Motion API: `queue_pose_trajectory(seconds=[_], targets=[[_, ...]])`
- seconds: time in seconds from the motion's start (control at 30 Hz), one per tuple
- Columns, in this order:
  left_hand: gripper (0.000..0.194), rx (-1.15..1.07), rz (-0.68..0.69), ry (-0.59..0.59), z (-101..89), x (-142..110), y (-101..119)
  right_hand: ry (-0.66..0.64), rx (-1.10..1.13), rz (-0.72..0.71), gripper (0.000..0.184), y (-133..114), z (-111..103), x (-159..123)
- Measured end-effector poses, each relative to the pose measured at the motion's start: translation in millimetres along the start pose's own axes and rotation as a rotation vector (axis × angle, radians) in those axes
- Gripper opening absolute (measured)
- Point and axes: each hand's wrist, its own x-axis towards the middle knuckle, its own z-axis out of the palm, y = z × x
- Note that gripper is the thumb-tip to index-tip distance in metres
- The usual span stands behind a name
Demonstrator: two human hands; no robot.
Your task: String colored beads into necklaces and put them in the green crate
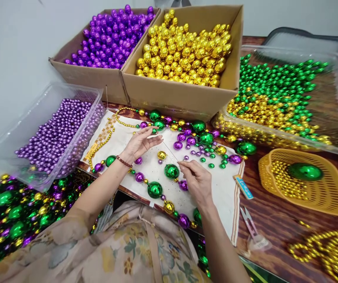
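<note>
A thin, pale thread (169, 150) runs in a straight slanting line between my two hands. At its upper end are the fingertips of my left hand (141, 144), palm turned partly up, beside a small green bead (154, 131). My right hand (197, 180) pinches the lower end; whether a needle is there is too fine to tell. Below, a string of large green, purple and gold beads (155, 189) curves across a white cloth (216, 196). Near my right hand lies a big green bead (171, 171). Loose purple beads (181, 137) and green beads (211, 166) lie farther back.
Cardboard boxes of purple balls (109, 39) and gold balls (186, 51) stand behind. Clear tubs hold small purple beads (59, 133) and green-gold beads (277, 86). At right are a yellow basket (334, 196), thread snips (249, 222) and gold bead strands (331, 249).
</note>
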Motion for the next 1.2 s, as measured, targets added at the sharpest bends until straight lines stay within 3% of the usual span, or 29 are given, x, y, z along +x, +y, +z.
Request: queue_pose_trajectory(seconds=[0.2, 0.33, 0.43, 0.53, 0.6, 0.67, 0.77, 0.83, 0.9, 1.0, 1.1, 1.2], targets=[[0.010, 0.057, 0.027, -0.030, -0.3, 2.5, -0.5, -0.001, -0.004, -0.018, 0.017, 3.3, 0.5, -0.3], [0.027, 0.279, 0.048, -0.126, -2.0, -1.6, 1.7, 0.002, 0.022, 0.005, 0.017, 4.6, 4.8, 3.9], [0.033, 0.660, 0.070, -0.184, -14.8, -11.6, 7.8, 0.018, 0.088, 0.043, 0.016, 5.1, 9.1, 8.4], [0.025, 1.272, 0.193, -0.172, -38.6, -27.3, 14.6, 0.035, 0.167, 0.088, 0.014, 6.5, 11.9, 11.7], [0.024, 1.623, 0.227, -0.228, -55.0, -38.5, 16.2, 0.039, 0.199, 0.108, 0.014, 8.1, 13.0, 12.7], [0.030, 1.824, 0.206, -0.326, -67.5, -47.6, 14.6, 0.044, 0.216, 0.124, 0.013, 9.5, 13.7, 13.1], [0.027, 1.939, 0.177, -0.426, -75.5, -52.9, 9.3, 0.049, 0.225, 0.149, 0.014, 10.1, 13.5, 12.9], [0.019, 1.891, 0.189, -0.384, -74.1, -49.9, 7.1, 0.055, 0.233, 0.168, 0.014, 9.4, 12.8, 12.4], [0.017, 1.706, 0.233, -0.231, -68.2, -42.5, 6.4, 0.053, 0.243, 0.190, 0.014, 8.4, 12.1, 11.7], [0.027, 1.146, 0.238, -0.035, -52.4, -27.8, 5.4, 0.032, 0.256, 0.224, 0.015, 6.9, 12.2, 10.7], [0.034, 0.605, 0.156, -0.034, -33.1, -16.3, 3.5, 0.020, 0.261, 0.242, 0.017, 5.8, 13.4, 10.3], [0.032, 0.387, 0.096, -0.055, -18.0, -11.4, 2.2, 0.015, 0.266, 0.255, 0.019, 5.2, 13.6, 10.2]])
